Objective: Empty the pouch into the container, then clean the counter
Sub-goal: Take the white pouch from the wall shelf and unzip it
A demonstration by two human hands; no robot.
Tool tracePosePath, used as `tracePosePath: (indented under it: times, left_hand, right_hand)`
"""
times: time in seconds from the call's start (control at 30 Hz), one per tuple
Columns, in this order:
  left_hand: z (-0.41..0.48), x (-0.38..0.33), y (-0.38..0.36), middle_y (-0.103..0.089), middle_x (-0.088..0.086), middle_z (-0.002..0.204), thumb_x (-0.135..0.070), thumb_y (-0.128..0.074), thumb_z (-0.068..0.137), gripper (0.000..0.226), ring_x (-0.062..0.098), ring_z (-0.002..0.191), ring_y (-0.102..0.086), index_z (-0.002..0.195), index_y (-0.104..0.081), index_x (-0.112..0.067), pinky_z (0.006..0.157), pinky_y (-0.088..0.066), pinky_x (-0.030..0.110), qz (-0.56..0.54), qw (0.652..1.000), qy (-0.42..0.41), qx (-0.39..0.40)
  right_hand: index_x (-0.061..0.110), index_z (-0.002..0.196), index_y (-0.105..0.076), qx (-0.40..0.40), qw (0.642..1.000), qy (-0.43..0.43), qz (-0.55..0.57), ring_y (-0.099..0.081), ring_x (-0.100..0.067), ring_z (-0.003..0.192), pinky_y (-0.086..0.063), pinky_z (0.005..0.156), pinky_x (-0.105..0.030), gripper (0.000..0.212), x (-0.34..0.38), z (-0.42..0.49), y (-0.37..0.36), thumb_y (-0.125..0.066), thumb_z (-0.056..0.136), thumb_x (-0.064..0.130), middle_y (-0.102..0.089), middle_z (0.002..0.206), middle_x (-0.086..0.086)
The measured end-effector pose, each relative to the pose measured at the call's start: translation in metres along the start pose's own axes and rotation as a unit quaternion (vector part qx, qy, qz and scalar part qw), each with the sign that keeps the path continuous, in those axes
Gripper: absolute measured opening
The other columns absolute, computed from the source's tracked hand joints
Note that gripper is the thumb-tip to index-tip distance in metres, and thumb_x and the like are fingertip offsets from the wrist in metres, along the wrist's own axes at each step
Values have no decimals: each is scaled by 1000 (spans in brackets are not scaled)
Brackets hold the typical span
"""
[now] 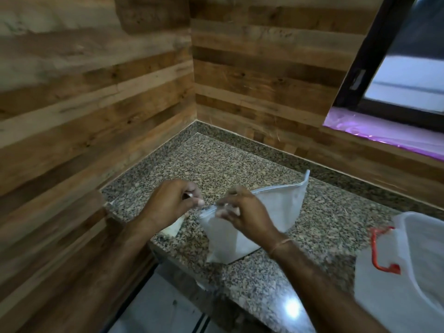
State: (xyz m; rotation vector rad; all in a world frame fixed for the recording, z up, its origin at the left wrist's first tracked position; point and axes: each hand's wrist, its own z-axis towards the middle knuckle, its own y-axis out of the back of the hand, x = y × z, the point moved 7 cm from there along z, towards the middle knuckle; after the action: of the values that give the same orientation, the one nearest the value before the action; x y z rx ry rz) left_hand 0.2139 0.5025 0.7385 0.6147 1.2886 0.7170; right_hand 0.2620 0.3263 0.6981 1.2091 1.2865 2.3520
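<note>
Pouch (280, 206): pinching top edge w/ L hand (171, 200) & R hand (243, 213), both gripping; holding it upright on counter (216, 164), container (389, 280) near, R side.

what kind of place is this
Probably a home kitchen corner: a speckled granite counter set against wood-panelled walls, a clear plastic container with a red clasp, and a window alongside.
</note>
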Motion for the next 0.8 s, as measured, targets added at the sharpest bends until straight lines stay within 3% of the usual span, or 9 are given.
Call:
tracePosePath:
  times: [0.13,0.2,0.3,0.37,0.43,0.57,0.73,0.8]
  left_hand:
    - [2,-7,-2,-72,-11,73,-20,-78,87,8,2,68,-67,81,-75,-22,62,-54,28,-59,998,-30,0]
    - [-2,3,-3,-74,-7,80,-16,-74,91,6,8,75,-71,89,-75,-21,67,-59,33,-124,992,-21,-14]
    - [-14,34,-15,-76,-3,86,-14,-72,93,9,14,81,-74,92,-73,-23,73,-63,37,-231,970,44,-57]
    - [-23,42,-38,-72,-7,79,-12,-75,89,16,9,75,-69,83,-70,-25,71,-60,38,-226,972,53,-24]
    - [-28,40,-58,-64,-12,70,-17,-80,85,21,3,67,-59,76,-66,-28,65,-51,28,-218,975,47,3]
    - [-27,36,-59,-43,-9,57,-29,-81,86,39,4,55,-40,63,-49,-24,52,-34,21,-175,982,28,-62]
    - [-28,40,-59,-54,4,61,-22,-80,85,27,10,55,-47,70,-60,-15,52,-40,30,-151,986,14,-72]
    - [-30,43,-58,-56,5,63,-21,-82,84,27,13,56,-52,69,-61,-15,54,-43,32,-161,985,14,-60]
  right_hand:
    - [25,90,-76,-29,996,12,86,-50,-8,80,-40,64,-23,15,26,7,-24,-77,86,39,-49,84,11]
    - [21,80,-75,-53,988,-18,144,-54,-12,73,-41,63,-25,13,24,9,-24,-79,87,31,-56,75,8]
    - [10,77,-73,-70,965,-92,234,-63,-26,74,-49,66,-40,20,11,6,-25,-81,87,26,-67,78,-8]
    - [7,80,-73,-70,951,-123,276,-64,-31,77,-53,69,-43,18,6,3,-31,-80,87,23,-68,83,-14]
    - [3,80,-71,-69,938,-137,310,-62,-25,72,-53,69,-44,19,3,0,-36,-78,88,19,-66,81,-19]
    - [1,70,-64,-85,929,-164,320,-55,-22,71,-50,67,-51,31,1,-1,-36,-78,87,23,-55,75,-28]
    - [4,69,-66,-133,929,-200,280,-55,-16,71,-48,65,-30,28,-16,-9,-20,-78,87,22,-57,72,-13]
    - [3,76,-71,-172,912,-236,288,-61,-8,71,-52,66,-22,21,-36,-16,1,-77,89,18,-64,76,-5]
